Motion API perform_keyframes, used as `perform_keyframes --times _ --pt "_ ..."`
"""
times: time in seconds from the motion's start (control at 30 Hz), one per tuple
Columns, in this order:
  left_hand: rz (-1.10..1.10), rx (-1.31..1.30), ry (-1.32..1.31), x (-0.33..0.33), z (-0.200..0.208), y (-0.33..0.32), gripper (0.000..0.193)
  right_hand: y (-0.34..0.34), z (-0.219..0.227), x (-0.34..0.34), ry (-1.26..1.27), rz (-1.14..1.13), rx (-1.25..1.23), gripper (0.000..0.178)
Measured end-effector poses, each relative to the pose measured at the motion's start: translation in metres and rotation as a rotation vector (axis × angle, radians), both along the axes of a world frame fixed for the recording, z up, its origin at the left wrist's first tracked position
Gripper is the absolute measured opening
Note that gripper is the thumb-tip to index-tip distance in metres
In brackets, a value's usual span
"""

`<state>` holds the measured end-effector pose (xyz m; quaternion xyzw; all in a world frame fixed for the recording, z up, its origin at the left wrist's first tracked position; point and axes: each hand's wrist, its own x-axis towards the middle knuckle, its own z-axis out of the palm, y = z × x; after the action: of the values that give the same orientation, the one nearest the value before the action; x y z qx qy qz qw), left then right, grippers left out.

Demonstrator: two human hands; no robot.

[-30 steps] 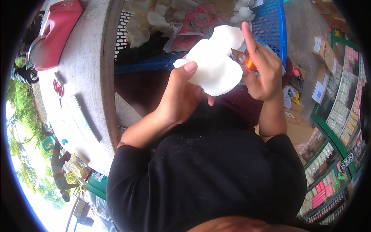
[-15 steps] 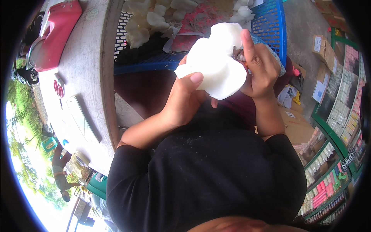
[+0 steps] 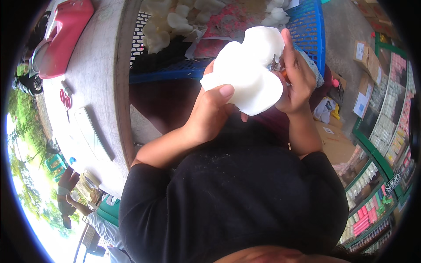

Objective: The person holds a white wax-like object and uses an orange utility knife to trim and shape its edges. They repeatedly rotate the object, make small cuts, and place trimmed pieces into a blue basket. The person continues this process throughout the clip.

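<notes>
A white, waxy-looking piece with rounded lobes [image 3: 247, 72] is held up in front of my chest. My left hand [image 3: 210, 109] grips its lower left side, thumb on top and fingers underneath. At its right edge is my right hand [image 3: 296, 81], with one finger stretched up along the rim and the others curled. In those curled fingers shows a small tool with an orange part [image 3: 284, 73]; its kind is mostly hidden. The edge of the piece beside it is jagged, with small bits at the notch.
Beyond my hands stands a blue plastic crate [image 3: 310, 26] with several whitish lobed pieces [image 3: 155, 37] and pink scraps. On the left, a pale table [image 3: 103, 57] bears a pink object [image 3: 66, 39], red-handled scissors [image 3: 66, 100] and a phone-like slab [image 3: 93, 133]. Cardboard boxes [image 3: 335, 142] and stocked shelves [image 3: 372, 131] stand right.
The white piece has shifted slightly right and its jagged notch shows more plainly. My right hand has turned a little, bringing the orange part into sight. A person in the background has moved.
</notes>
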<state>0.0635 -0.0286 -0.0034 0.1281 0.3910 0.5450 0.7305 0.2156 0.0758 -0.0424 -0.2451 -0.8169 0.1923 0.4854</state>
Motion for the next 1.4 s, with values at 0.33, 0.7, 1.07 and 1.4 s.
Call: perform_keyframes --times 0.33,0.7,1.07,1.4 --pt "0.028 0.039 0.153 0.001 -0.003 0.000 0.078 0.000 0.005 0.005 -0.087 -0.012 0.013 0.047" --pt "0.000 0.126 0.382 -0.011 -0.010 0.005 0.082 -0.002 0.013 0.012 -0.026 0.163 -0.270 0.050" --pt "-0.015 0.213 0.521 -0.022 -0.019 0.005 0.080 -0.010 0.014 0.018 0.059 0.291 -0.603 0.050" --pt "-0.070 0.222 0.528 -0.031 -0.008 0.006 0.084 -0.009 0.020 0.020 0.032 0.341 -0.615 0.051"
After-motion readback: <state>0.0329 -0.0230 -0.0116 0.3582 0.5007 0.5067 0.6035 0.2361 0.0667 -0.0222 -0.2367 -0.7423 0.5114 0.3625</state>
